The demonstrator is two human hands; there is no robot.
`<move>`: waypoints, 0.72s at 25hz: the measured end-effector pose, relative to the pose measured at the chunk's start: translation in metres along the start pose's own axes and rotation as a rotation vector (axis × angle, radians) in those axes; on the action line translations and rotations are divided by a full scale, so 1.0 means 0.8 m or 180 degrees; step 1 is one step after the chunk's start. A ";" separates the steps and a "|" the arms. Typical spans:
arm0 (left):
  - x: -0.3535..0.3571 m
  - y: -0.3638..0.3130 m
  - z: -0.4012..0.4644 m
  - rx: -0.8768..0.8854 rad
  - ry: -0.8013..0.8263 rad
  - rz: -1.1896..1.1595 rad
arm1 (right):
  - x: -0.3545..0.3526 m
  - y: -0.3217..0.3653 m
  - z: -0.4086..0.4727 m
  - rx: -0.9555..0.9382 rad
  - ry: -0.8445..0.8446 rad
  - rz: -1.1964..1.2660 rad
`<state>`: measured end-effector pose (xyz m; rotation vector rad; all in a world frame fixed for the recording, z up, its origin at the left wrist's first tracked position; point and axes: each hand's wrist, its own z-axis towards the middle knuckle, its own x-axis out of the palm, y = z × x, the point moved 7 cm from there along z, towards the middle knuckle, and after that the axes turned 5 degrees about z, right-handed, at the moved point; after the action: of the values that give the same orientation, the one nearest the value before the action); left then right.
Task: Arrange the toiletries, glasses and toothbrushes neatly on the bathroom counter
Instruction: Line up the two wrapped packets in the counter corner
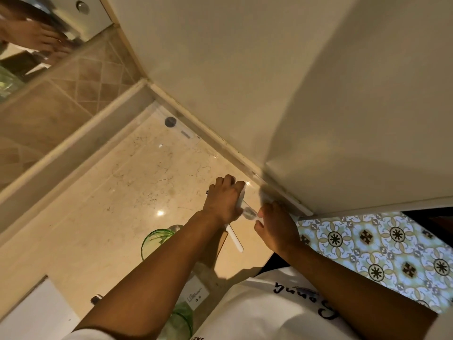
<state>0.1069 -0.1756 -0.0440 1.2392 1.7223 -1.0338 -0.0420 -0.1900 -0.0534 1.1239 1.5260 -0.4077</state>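
Observation:
My left hand (224, 200) grips white toothbrushes (235, 239) near the counter's right end; a white handle sticks out below the palm and dark bristles show at the fingers. My right hand (275, 228) pinches a clear plastic piece (250, 213) that sits between the two hands. A green glass (157, 239) stands on the marble counter (127, 182) just left of my left forearm. A second green glass (182, 320) and a clear labelled bottle (196, 292) sit lower down, partly hidden by my arm.
A white wall (269, 82) closes the counter's right end. Mirror (31, 40) and tiled backsplash run along the back. A white sink (29, 312) with a metal knob (96, 299) lies at bottom left. Patterned floor tiles (367, 246) show beyond the counter edge.

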 end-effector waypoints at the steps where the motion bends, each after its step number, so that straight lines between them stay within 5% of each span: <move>1: 0.000 0.001 -0.003 0.0010 -0.0016 0.0077 | 0.001 0.000 0.000 0.0004 0.0010 -0.0013; 14: -0.011 0.004 -0.016 0.0321 -0.0154 0.0132 | 0.004 -0.001 0.000 -0.0018 0.0102 0.0184; 16: -0.014 0.012 -0.018 0.0228 -0.0207 -0.0266 | 0.000 -0.004 0.002 0.0042 0.0133 0.0543; 18: -0.018 0.033 -0.019 -0.0142 -0.0167 -0.1433 | -0.008 -0.004 0.005 0.0008 0.0145 0.0908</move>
<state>0.1342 -0.1612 -0.0294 0.8021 2.0209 -1.2612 -0.0428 -0.1973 -0.0495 1.3382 1.3780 -0.1904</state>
